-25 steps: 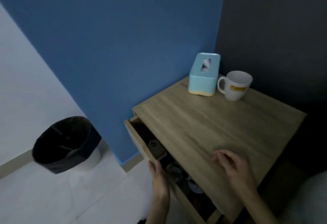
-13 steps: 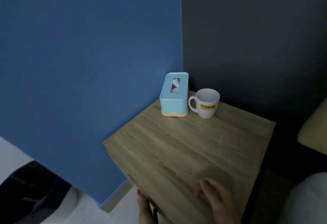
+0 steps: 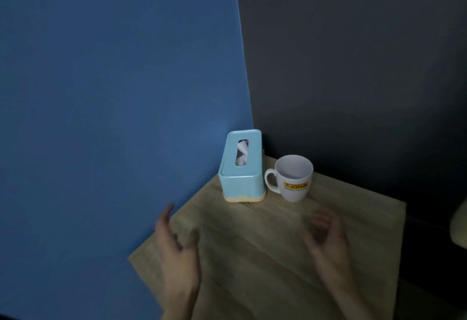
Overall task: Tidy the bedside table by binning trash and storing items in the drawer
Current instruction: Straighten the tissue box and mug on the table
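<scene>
On the far left is a big blue wall. Next to it, low down, is the left hand. It hangs over the left side of the wooden counter. Its fingers are spread apart and point up, and they hold nothing. The hand looks blurry. The counter sits in the corner where the blue wall meets a dark wall. At the back of the counter, close to the blue wall, stands a light blue tissue box. A white tissue pokes up in the slot on its top. Just beside the box, on its right, stands a white mug. The mug is upright, its handle points at the box, and it has a yellow label on its side. The box and the mug are near each other, but I cannot tell if they touch. Nearer than the mug, over the right side of the counter, is the right hand. Its fingers are a little bent and loose, and they hold nothing too. It is also blurry. The two hands are well apart. At the far right edge is a bit of something pale, too cut off to tell what it is.
</scene>
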